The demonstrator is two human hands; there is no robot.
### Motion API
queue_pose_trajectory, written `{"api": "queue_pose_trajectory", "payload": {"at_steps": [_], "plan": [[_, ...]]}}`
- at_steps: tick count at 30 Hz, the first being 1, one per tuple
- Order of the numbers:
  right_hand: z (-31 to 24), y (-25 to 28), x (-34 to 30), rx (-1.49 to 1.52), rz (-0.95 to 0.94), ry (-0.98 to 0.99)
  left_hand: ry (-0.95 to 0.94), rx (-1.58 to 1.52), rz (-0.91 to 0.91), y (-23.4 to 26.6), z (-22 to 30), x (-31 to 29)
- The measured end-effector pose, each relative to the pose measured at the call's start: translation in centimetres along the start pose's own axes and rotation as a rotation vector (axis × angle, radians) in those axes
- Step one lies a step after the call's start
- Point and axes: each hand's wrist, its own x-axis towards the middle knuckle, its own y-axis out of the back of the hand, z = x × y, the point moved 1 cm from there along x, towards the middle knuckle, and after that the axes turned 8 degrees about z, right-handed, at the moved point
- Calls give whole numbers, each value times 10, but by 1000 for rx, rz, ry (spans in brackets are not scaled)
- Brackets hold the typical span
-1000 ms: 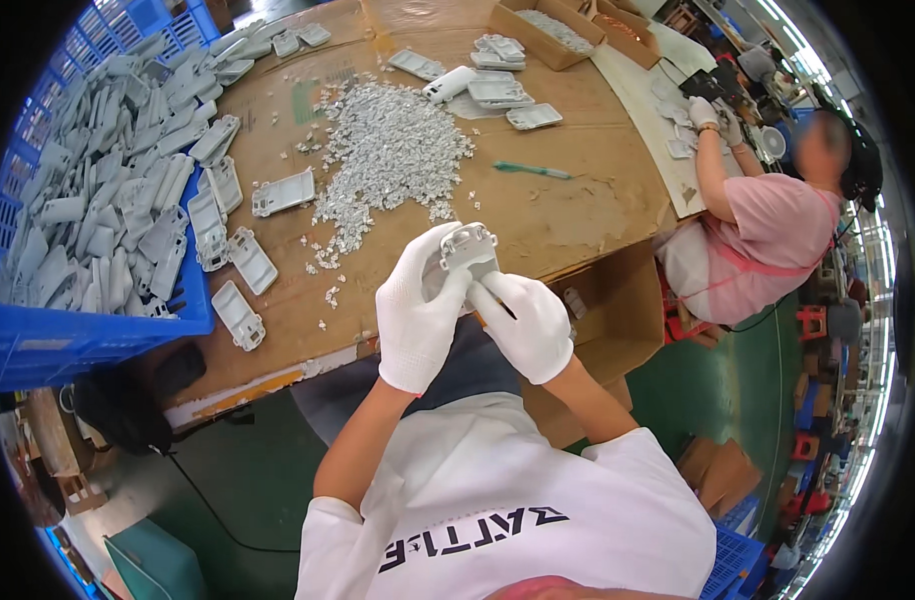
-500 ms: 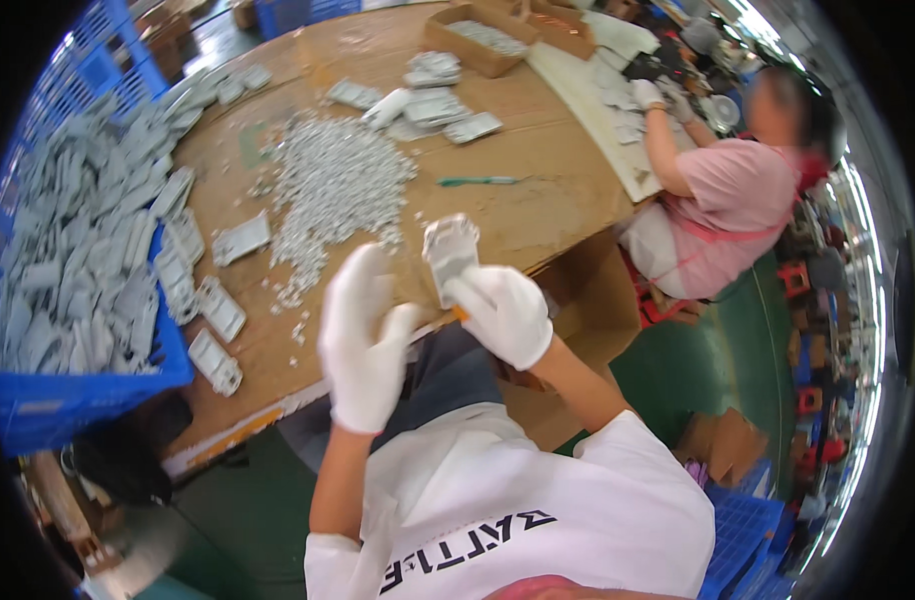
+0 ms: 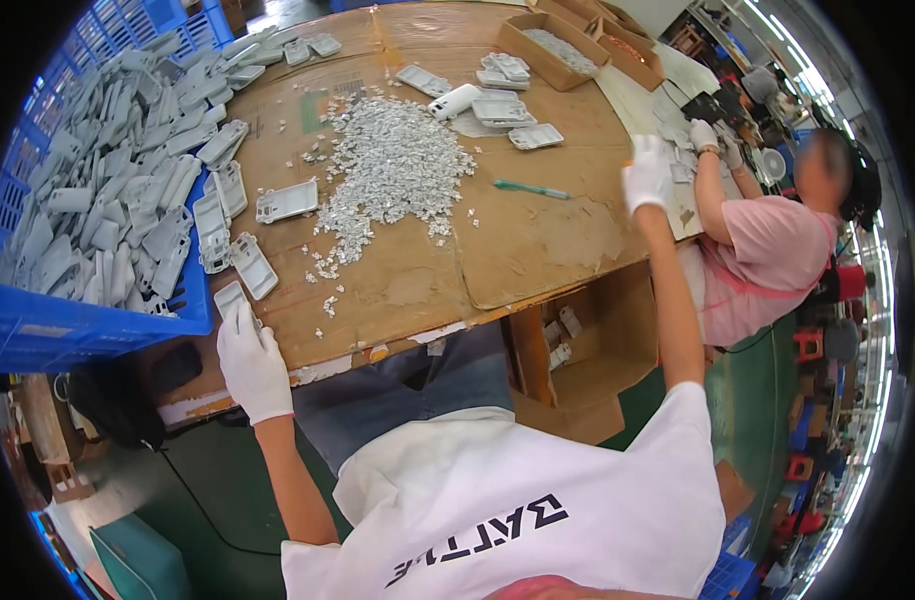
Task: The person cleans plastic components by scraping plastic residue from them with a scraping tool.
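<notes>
My left hand, in a white glove, is at the front left of the table, its fingers closed over the lower end of a grey plastic shell. More grey shells lie just beyond it, among them an open-backed shell. My right hand, also gloved in white, is stretched out to the right at the edge of a pale board, close to a spread of shells there. Its fingers are blurred, and whether they hold anything cannot be made out.
A blue crate heaped with grey shells stands at left. Mid-table lie a pile of small pale pieces, a green pen and a few stacked shells. An open carton sits below the right edge. A gloved co-worker works at right.
My right hand has swung from the middle out to the far right; the shell it held no longer shows in it. My left hand has moved left and down onto a shell.
</notes>
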Motion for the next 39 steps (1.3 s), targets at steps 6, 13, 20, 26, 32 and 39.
{"api": "queue_pose_trajectory", "payload": {"at_steps": [6, 13, 20, 26, 32, 39], "plan": [[-187, 147, -63, 985, -27, 314, -14, 91, -46, 11, 29, 20], [-234, 139, -78, 859, -425, -88, -307, 242, 76, 20, 20, 38], [-238, 163, -76, 822, -522, -40, -491, -61, 187, 13, -5, 40], [-241, 174, -55, 688, -651, 72, -260, -293, 213, 14, 11, 36], [-246, 175, -46, 550, -809, 225, 235, -987, -5, 3, 38, 27], [-242, 174, -64, 572, -554, 250, 385, -1345, -302, -1, 64, 14]]}}
